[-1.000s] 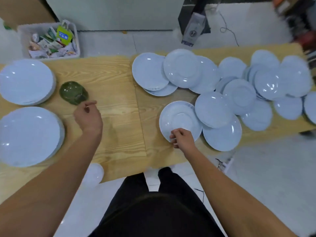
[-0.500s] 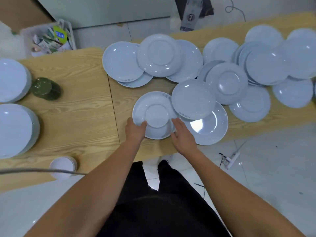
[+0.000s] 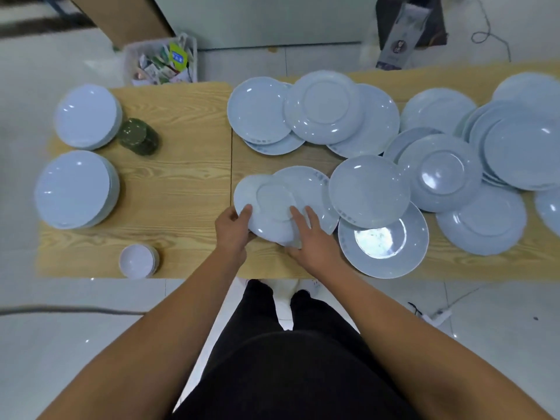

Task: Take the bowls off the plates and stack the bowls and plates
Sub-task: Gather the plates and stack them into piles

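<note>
While there are plates all over this wooden table (image 3: pixel 181 165), the one in play is the upside-down plate (image 3: pixel 272 204) by the near edge, so I'll place everything off that. Way off to its left is a tidy plate stack (image 3: pixel 75 189), with a second plate stack (image 3: pixel 86 116) left and further back. Closer in on that side is a little pile of green bowls (image 3: pixel 138 136), also left and back, and some small white bowls (image 3: pixel 138 260) left and nearer the edge. The left hand (image 3: pixel 233 227) grips its left rim, thumb on top. The right hand (image 3: pixel 312 237) has fingers spread flat over its raised foot ring, and the thumb looks tucked under the near rim, so it's pinching it. Its right side overlaps a face-up plate (image 3: pixel 312 183). Further right and back it's just a big mess of loose plates (image 3: pixel 442 174), overlapping, some face-up, some flipped.
</note>
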